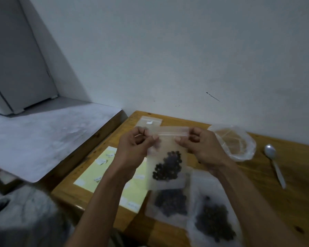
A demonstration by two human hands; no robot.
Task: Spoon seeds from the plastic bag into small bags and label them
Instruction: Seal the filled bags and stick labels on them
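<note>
Fingers: left hand and right hand each pinch a top corner of one small clear zip bag, thumb tips pressed on the near face just below the zip strip, other fingers curled behind.
Held bag: lifted off the table, upright, slightly blurred; a cluster of dark round seeds sits in its lower half.
Head view, table: wooden tabletop with a pale wall behind it.
Filled bags: two more small clear bags of dark seeds lie flat near the front edge, one directly below the held bag, the other just to its right.
Empty bag: a flat clear zip bag lies at the far edge, behind the hands.
Source bag: crumpled clear plastic bag right of the right hand; contents cannot be told.
Spoon: silver metal spoon further right, bowl pointing away, apart from the plastic bag.
Labels: pale yellow sheet with small white stickers, left of the bags, partly under the left forearm.
</note>
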